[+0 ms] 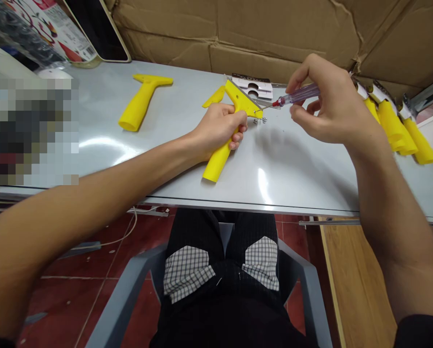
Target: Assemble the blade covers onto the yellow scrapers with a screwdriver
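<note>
My left hand [223, 126] is wrapped round the handle of a yellow scraper [218, 162], whose wide head points away from me. In my right hand [327, 99] is a screwdriver [298, 94] with a clear purple handle and a red collar. Its tip meets a screw [254, 112] at the right end of the scraper head. A few loose screws [263, 120] lie on the table just beside that end. Left of the head rests a separate yellow plate [214, 97]. Behind it are white packs [254, 88] with dark printing.
Another yellow handle piece [143, 101] lies on the grey table [187, 179] to the left. Several yellow scrapers [401, 128] in packaging are grouped at the right. Cardboard [252, 34] stands along the back edge. A phone or tablet [100, 29] leans at the back left.
</note>
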{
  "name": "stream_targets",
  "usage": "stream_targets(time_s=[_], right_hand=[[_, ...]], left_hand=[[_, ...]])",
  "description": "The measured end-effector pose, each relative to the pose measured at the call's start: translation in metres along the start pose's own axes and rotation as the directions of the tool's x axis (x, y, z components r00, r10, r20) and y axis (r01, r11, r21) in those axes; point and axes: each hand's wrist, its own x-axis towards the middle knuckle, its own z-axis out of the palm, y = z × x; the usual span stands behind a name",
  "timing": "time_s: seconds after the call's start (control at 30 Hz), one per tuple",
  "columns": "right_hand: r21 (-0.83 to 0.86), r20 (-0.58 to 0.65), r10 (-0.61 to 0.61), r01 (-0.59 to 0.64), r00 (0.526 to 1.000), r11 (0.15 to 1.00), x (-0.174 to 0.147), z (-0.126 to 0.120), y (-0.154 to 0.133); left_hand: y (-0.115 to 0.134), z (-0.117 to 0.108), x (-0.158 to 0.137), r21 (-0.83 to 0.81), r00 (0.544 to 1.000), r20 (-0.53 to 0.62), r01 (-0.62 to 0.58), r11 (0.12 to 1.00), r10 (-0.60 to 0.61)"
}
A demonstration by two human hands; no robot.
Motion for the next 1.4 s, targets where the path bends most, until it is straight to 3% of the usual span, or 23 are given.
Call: stream_targets(time_s=[0.1,0.23,0.47,0.57,0.8,1.03,1.17,1.4], right_hand=[[-0.027,0.000,0.096,-0.096,0.995,0.995,0.0013,-0.0010,-0.0031],[-0.250,-0.037,0.135,-0.140,0.990,0.958,0.0035,-0.0012,0.0000],[-0.004,-0.002,-0.001,0.001,1.000,1.000,0.0015,-0.0002,-0.0031],[-0.001,-0.011,-0.012,0.012,1.000,1.000,0.0011,0.0017,-0.0029],[-0.107,-0.025,0.166,-0.168,0.986,0.980,0.0011,0.0002,-0.0058],[-0.104,-0.009,0.138,-0.138,0.990,0.985,0.0012,0.0023,0.0018],[-0.211,-0.064,0.151,-0.161,0.987,0.964,0.0030,0.0027,0.0026],[-0.112,-0.065,0.117,-0.124,0.991,0.986,0.0026,0.0025,0.0025]], left_hand=[[0.0001,0.0002,-0.0002,-0.006,1.000,-0.003,-0.001,1.000,0.001],[-0.0002,0.0003,0.0000,-0.002,1.000,-0.012,0.009,1.000,-0.009],[-0.0024,-0.0021,0.0026,0.005,1.000,0.008,0.011,1.000,-0.011],[-0.0041,-0.0034,0.0047,-0.005,1.000,0.021,0.017,1.000,-0.017],[-0.0035,-0.0024,0.0051,-0.065,1.000,0.014,0.016,0.998,-0.015],[-0.0004,0.0004,0.0029,-0.114,1.000,-0.014,0.012,0.993,-0.013],[-0.0002,0.0020,0.0001,-0.081,1.000,-0.001,0.000,0.997,0.000],[-0.0030,-0.0004,0.0000,-0.042,1.000,0.028,0.000,0.999,0.002]])
